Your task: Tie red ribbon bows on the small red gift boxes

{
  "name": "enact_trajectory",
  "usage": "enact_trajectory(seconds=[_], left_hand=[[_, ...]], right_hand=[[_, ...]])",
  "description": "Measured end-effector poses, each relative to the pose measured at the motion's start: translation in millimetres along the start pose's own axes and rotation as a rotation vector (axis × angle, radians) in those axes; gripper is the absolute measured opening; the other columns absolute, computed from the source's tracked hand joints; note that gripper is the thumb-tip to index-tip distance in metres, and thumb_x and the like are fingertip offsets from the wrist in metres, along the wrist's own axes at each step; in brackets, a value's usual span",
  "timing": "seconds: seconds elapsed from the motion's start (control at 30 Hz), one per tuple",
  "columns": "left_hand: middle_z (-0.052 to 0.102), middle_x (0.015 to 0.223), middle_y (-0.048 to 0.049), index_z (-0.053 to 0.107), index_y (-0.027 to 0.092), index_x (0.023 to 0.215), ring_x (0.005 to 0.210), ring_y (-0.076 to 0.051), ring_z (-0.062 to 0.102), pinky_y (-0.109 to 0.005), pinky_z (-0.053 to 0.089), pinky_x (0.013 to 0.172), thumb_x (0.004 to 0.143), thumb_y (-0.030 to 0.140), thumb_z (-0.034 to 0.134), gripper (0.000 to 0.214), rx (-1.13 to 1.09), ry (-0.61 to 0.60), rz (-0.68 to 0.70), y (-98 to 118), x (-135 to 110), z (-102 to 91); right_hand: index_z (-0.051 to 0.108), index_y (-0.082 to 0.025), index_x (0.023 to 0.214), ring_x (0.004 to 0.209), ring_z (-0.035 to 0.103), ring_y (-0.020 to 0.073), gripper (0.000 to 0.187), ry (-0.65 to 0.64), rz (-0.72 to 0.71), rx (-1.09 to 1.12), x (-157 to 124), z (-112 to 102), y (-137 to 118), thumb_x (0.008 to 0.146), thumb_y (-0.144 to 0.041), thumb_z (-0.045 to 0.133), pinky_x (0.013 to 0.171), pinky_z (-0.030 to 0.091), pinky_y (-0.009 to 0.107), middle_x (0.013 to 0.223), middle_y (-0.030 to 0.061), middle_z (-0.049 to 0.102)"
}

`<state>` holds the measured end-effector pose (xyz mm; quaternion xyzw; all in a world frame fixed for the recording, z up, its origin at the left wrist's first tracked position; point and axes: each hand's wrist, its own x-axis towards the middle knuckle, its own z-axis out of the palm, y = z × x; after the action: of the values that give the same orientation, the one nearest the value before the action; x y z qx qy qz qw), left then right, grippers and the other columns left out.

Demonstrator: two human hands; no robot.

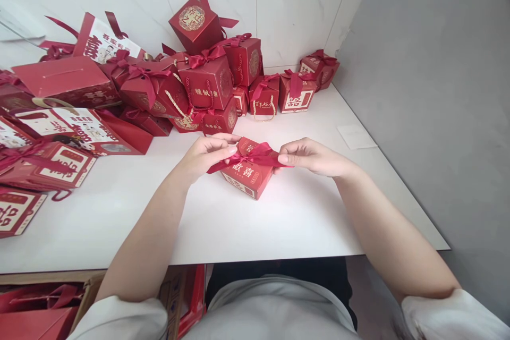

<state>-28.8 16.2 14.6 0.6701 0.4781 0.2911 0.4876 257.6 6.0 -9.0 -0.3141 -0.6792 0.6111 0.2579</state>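
A small red gift box (243, 180) with cream panels and gold lettering lies on the white table in front of me. Across its top runs a dark red satin ribbon (258, 155), tied in a bow at the middle. My left hand (205, 156) pinches the ribbon at the left side, its fingertips close to the box's far left edge. On the other side, the thumb and index finger of my right hand (313, 158) grip the ribbon's right part. The fingers beneath each thumb are partly hidden.
Several red boxes (207, 82) with bows and rope handles are piled along the marble-patterned wall. More boxes (59, 167) crowd the table's left side. A white paper slip (356, 136) lies at the right. Below the front edge stands a cardboard carton (93, 281) holding red packaging.
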Motion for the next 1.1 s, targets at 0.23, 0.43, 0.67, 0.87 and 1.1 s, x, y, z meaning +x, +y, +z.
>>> enact_trajectory(seconds=[0.23,0.43,0.67,0.87,1.1], left_hand=[[0.064,0.131,-0.0074,0.074,0.020,0.068,0.119,-0.030,0.061,-0.043,0.049,0.102,0.080,0.052,0.073,0.034,0.031,0.031,-0.006,-0.5,0.5,4.5],[0.067,0.127,-0.0068,0.066,0.019,0.058,0.116,-0.029,0.063,-0.045,0.046,0.104,0.078,0.051,0.075,0.039,0.122,0.078,0.001,-2.2,1.5,3.3],[0.072,0.122,-0.0090,0.066,0.018,0.058,0.116,-0.033,0.065,-0.046,0.049,0.098,0.078,0.050,0.074,0.038,0.075,0.046,-0.005,-1.1,1.8,3.7],[0.078,0.097,-0.0072,0.060,0.019,0.052,0.111,-0.034,0.068,-0.043,0.054,0.087,0.079,0.052,0.073,0.043,0.013,0.053,-0.067,0.9,0.1,4.9],[0.071,0.127,-0.0088,0.077,0.021,0.074,0.107,-0.030,0.069,-0.042,0.057,0.086,0.081,0.051,0.069,0.032,0.080,-0.009,-0.014,4.8,-2.5,-2.2]], right_hand=[[0.066,-0.018,0.079,0.086,0.067,0.0200,0.037,-0.022,-0.016,-0.044,0.5,-1.0,3.6,0.089,-0.053,0.066,0.084,0.047,0.036,0.088,0.0055,0.074],[0.064,-0.018,0.079,0.088,0.064,0.0194,0.036,-0.035,-0.027,-0.061,-0.1,-1.0,3.7,0.091,-0.051,0.064,0.083,0.045,0.034,0.089,0.0059,0.073],[0.063,-0.018,0.077,0.085,0.062,0.0183,0.034,-0.039,-0.016,-0.089,-0.9,0.4,2.5,0.089,-0.050,0.067,0.081,0.043,0.032,0.087,0.0041,0.072],[0.062,-0.018,0.078,0.085,0.062,0.0192,0.035,-0.049,-0.017,-0.092,-0.8,-1.9,3.8,0.091,-0.051,0.064,0.081,0.044,0.034,0.087,0.0052,0.072],[0.063,-0.018,0.075,0.078,0.060,0.0177,0.039,-0.117,0.045,-0.094,-5.2,-9.4,2.2,0.089,-0.054,0.065,0.077,0.045,0.033,0.080,0.0034,0.068]])
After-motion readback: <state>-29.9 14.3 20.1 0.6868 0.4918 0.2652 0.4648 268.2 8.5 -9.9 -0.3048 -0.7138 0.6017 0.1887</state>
